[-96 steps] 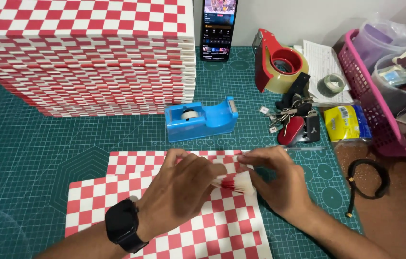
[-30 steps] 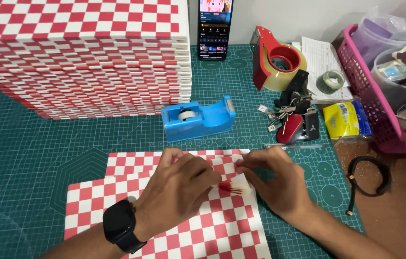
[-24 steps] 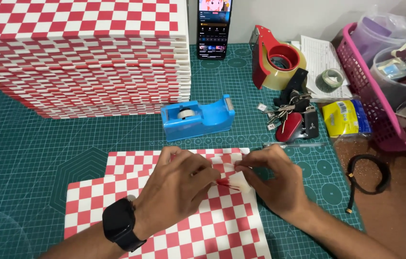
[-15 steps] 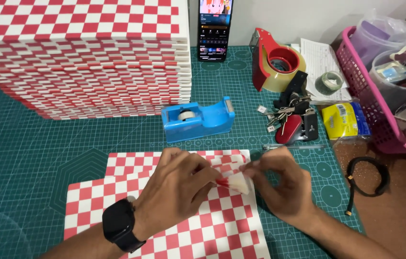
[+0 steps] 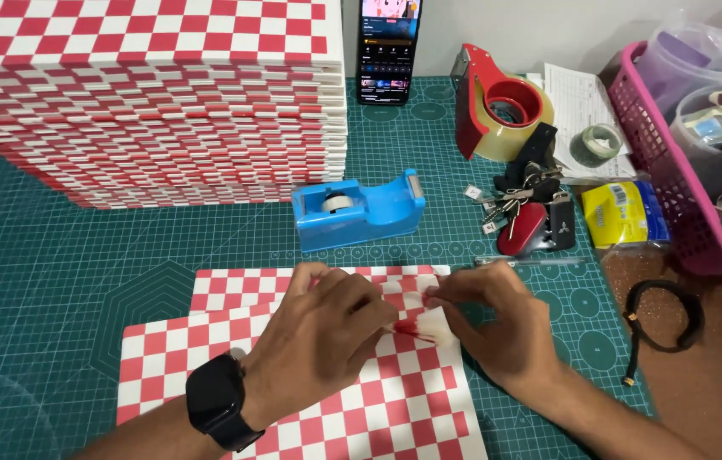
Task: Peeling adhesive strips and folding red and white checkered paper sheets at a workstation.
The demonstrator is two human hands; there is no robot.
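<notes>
Both hands have stayed put. Her left hand [image 5: 327, 332] and right hand [image 5: 497, 328] pinch a small flap [image 5: 425, 325] of the red and white checked paper [image 5: 310, 383] between them.

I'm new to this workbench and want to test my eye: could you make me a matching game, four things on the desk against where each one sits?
Things:
1. blue tape dispenser
2. phone
3. pink basket
4. black bracelet

Places:
A. propped upright against the back wall
B. far right edge, holding plastic tubs
C. middle of the green mat, just beyond the hands
D. on the brown tabletop, right of the mat

Pairs: 1-C, 2-A, 3-B, 4-D
</notes>
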